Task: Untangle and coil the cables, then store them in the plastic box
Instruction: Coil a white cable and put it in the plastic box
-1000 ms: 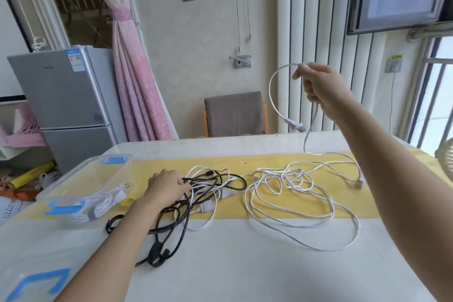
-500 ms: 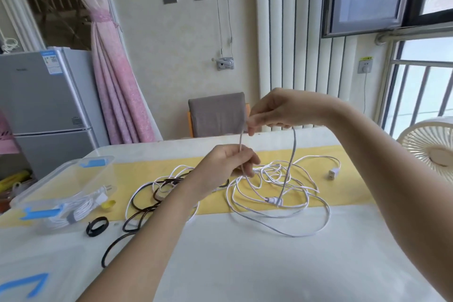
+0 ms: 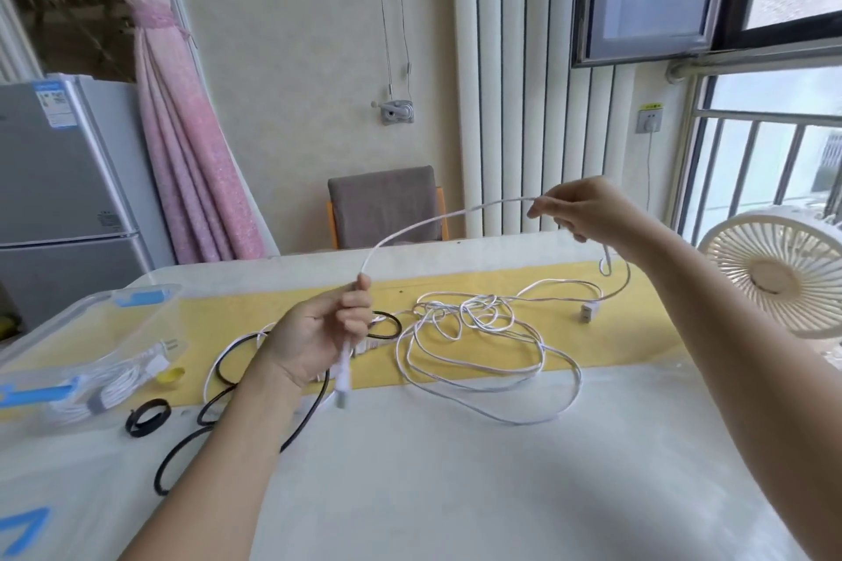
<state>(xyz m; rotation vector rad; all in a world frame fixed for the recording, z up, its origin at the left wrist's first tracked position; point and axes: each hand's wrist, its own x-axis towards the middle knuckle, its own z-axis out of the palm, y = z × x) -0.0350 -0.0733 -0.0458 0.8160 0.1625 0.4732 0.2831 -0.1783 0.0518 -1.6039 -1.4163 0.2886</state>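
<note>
A long white cable (image 3: 474,323) lies in a loose tangle on the yellow runner. My left hand (image 3: 319,333) grips it near its plug end, and the plug hangs below my fist. My right hand (image 3: 587,210) pinches the same cable higher up to the right, so a stretch arcs between the two hands. From my right hand the cable drops back to the tangle. A black cable (image 3: 237,415) loops on the table under my left forearm. The clear plastic box (image 3: 82,333) with blue clips stands at the left and holds a coiled white cable.
A black strap loop (image 3: 148,417) and a small yellow cap (image 3: 171,376) lie beside the box. A white fan (image 3: 774,269) stands at the table's right edge. The box lid (image 3: 27,528) lies at the near left. A grey chair (image 3: 385,205) sits behind the table.
My left hand left the black cable pile and took hold of the white cable. Both hands then moved apart, stretching a length of cable between them, with the right hand going up and right.
</note>
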